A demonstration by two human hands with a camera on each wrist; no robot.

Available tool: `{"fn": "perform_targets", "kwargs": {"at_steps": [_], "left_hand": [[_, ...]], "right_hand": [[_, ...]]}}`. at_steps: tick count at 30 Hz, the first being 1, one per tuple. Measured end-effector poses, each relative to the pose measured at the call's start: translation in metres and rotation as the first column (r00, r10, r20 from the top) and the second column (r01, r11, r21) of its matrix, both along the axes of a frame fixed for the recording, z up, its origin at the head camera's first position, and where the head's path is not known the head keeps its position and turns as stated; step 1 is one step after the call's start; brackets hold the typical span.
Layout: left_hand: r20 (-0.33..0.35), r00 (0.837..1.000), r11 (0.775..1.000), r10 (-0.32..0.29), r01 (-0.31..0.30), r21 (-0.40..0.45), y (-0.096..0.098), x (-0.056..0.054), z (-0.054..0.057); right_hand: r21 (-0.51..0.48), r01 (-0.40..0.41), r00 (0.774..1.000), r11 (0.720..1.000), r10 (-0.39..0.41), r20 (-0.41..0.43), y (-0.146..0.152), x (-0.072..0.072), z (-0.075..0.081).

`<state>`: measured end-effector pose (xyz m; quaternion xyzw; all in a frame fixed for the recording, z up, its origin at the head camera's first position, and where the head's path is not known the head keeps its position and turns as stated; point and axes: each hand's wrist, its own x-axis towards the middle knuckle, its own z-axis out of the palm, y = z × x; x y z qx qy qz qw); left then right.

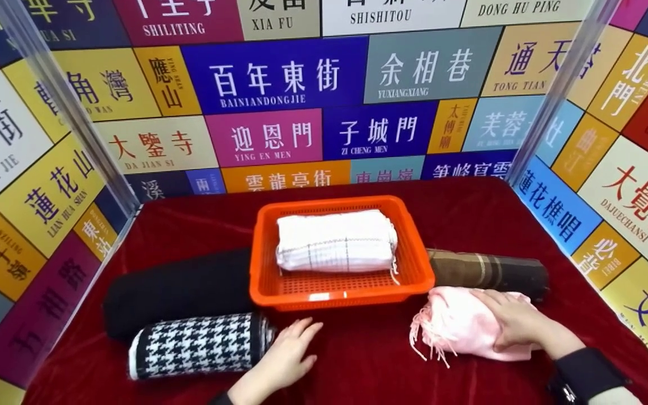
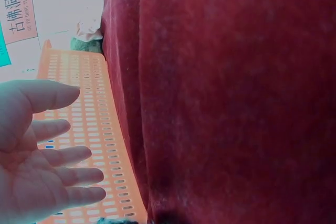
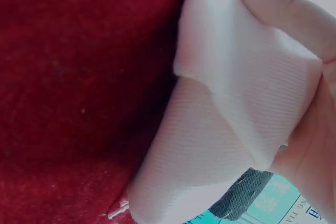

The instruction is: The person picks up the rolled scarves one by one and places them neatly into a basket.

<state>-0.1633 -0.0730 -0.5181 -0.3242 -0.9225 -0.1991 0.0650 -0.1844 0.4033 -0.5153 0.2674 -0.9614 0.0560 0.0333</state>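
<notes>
A folded pink scarf (image 1: 459, 323) with a fringe at its left end lies on the right of the table. My right hand (image 1: 512, 320) grips it from above; in the right wrist view the thumb (image 3: 286, 11) presses on the pink cloth (image 3: 236, 93), and the other fingers are hidden behind it. My left hand (image 1: 287, 354) has its fingers spread, with nothing held. It is beside the right end of a rolled black-and-white houndstooth scarf (image 1: 200, 343). In the left wrist view the open palm (image 2: 31, 166) faces the orange basket (image 2: 86, 82).
The orange plastic basket (image 1: 341, 298) stands mid-table and holds a folded white checked scarf (image 1: 335, 242). A black rolled cloth (image 1: 178, 289) lies left of it, a brown striped roll (image 1: 487, 270) to its right. Dark red velvet (image 1: 358, 360) covers the table; printed panels (image 1: 273, 73) wall it in.
</notes>
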Motion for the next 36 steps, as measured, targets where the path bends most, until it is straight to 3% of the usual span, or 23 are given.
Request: {"fn": "perform_targets", "kwargs": {"at_steps": [4, 7, 15, 21, 27, 36], "left_hand": [[-0.067, 0.994, 0.995, 0.09, -0.093, -0.047, -0.001, 0.001, 0.001], [-0.068, 0.989, 0.989, 0.134, -0.139, -0.06, 0.001, 0.001, 0.002], [-0.091, 0.984, 0.985, 0.154, -0.16, -0.058, 0.005, 0.0, 0.0], [-0.102, 0.98, 0.983, 0.172, -0.177, -0.045, 0.007, 0.001, -0.001], [-0.101, 0.977, 0.981, 0.19, -0.192, -0.006, 0.007, -0.002, 0.004], [-0.092, 0.972, 0.976, 0.216, -0.214, 0.027, 0.007, -0.004, 0.008]], "right_hand": [[0.014, 0.094, 0.976, 0.995, -0.095, 0.194, -0.006, 0.0, 0.004], [0.053, 0.122, 0.963, 0.991, -0.131, 0.237, -0.011, -0.002, 0.007], [-0.05, 0.06, 0.997, 0.997, -0.057, 0.047, -0.004, -0.009, 0.0], [-0.072, 0.127, 0.991, 0.989, -0.13, -0.039, -0.003, -0.006, -0.007], [-0.086, 0.128, 0.983, 0.988, -0.138, -0.119, -0.007, 0.002, -0.003], [-0.144, 0.097, 0.978, 0.985, -0.121, -0.172, -0.018, 0.018, 0.021]]}}
